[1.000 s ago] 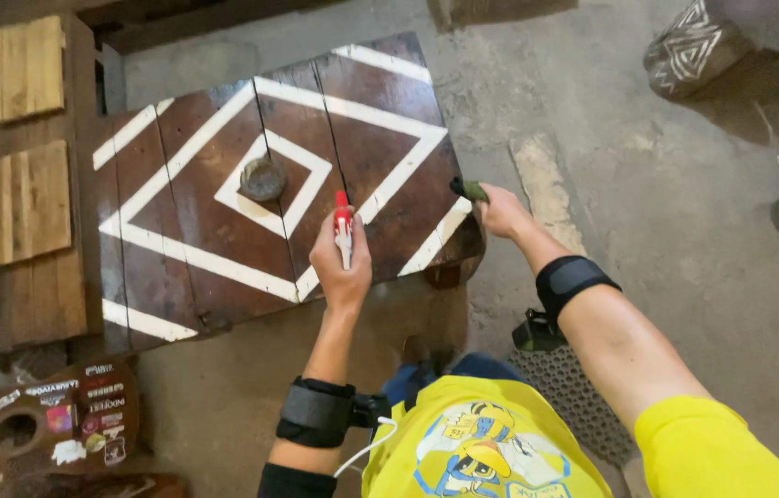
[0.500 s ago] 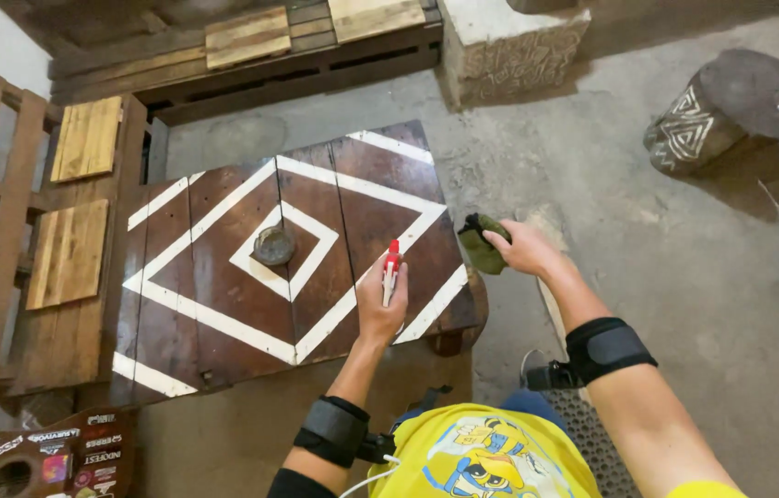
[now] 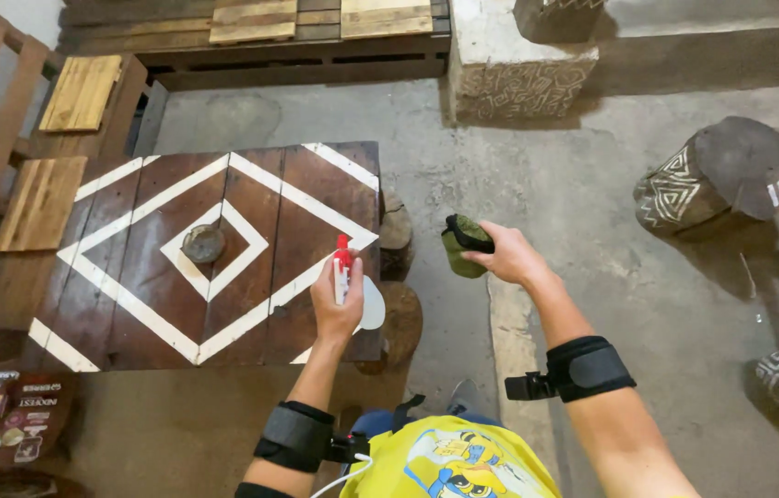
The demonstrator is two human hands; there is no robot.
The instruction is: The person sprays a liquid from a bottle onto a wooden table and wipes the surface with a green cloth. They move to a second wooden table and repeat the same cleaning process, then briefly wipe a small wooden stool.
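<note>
Spray bottle [image 3: 343, 269], frame centre, upright in my left hand [image 3: 338, 304], fingers wrapped round it, nozzle over the table [image 3: 131, 277]; my right hand [image 3: 507, 254] pinches a green cloth [image 3: 461, 245] clear of the edge.

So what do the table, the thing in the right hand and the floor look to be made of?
Table: dark stained wood planks, seams visible, with matte white painted diamond lines. Cloth in the right hand: soft green fabric, crumpled, probably a rag. Floor: bare grey concrete, rough and blotchy.
</note>
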